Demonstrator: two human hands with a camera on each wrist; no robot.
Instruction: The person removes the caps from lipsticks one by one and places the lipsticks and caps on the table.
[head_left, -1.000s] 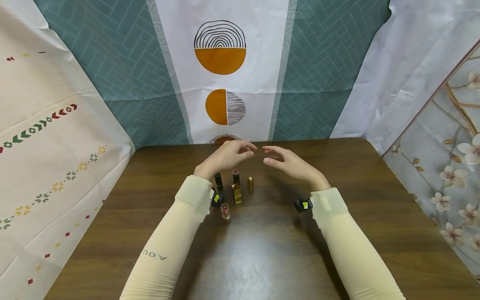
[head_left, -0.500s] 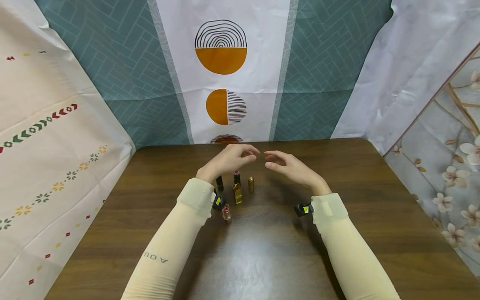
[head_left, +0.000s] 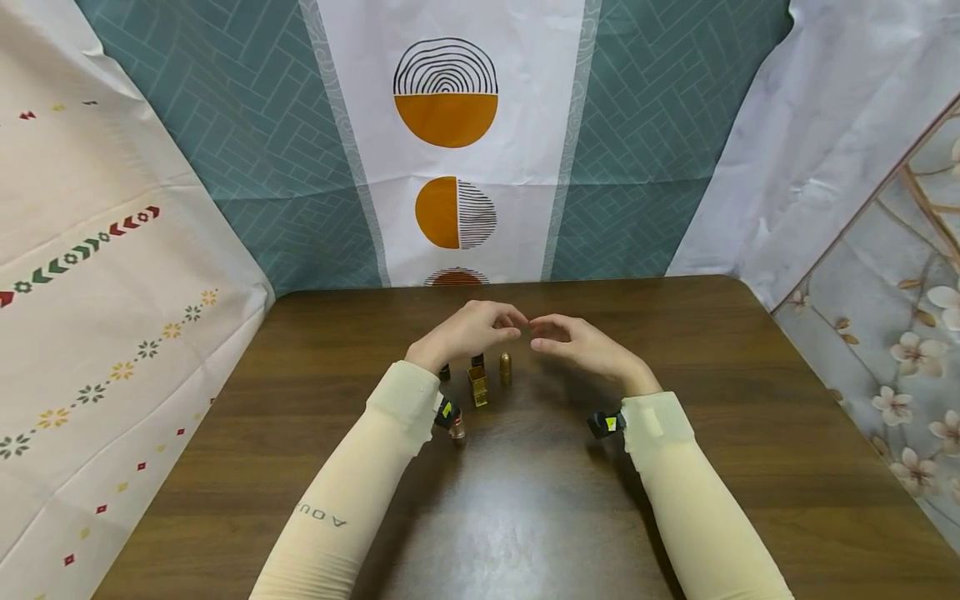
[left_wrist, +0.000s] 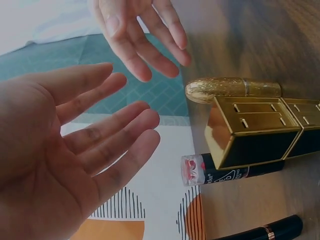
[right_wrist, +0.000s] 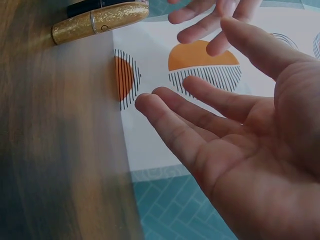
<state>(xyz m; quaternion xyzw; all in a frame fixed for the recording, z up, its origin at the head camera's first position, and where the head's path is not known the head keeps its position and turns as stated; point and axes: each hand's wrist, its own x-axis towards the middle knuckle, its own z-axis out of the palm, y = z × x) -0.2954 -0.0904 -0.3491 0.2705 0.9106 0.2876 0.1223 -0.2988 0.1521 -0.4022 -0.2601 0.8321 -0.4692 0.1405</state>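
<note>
Where the far edge of the scene rises, a teal-and-white cloth backdrop (head_left: 525,125) printed with orange half-circles hangs behind a brown wood-grain table (head_left: 540,508). To the left drapes a cream cloth (head_left: 97,358) with patterned rows, and to the right a floral cloth (head_left: 892,367) shows pale blossoms.

Over the tabletop reach two cream sleeves (head_left: 341,500), the left one bearing partly visible lettering. Both hands are raised above the table: the left hand (head_left: 468,332) and right hand (head_left: 592,348) have their fingers spread and gently bent, palms facing inward, with nothing in their hold. Their fingertips come close together in front of the backdrop. At each wrist sits a small black camera (head_left: 604,424).

Below and near the left hand, lipsticks stand upright on the table. A square gold-and-black lipstick case (left_wrist: 257,135) is in the middle; just beside it is a gold bullet-shaped lipstick tube (head_left: 506,368). Behind the case stands a black lettered tube with a clear top (left_wrist: 225,173), and to its left a black tube with a gold-coloured band (left_wrist: 285,230). Nearest the person, a small clear-capped piece (head_left: 458,431) is partly hidden by the left wrist camera.
</note>
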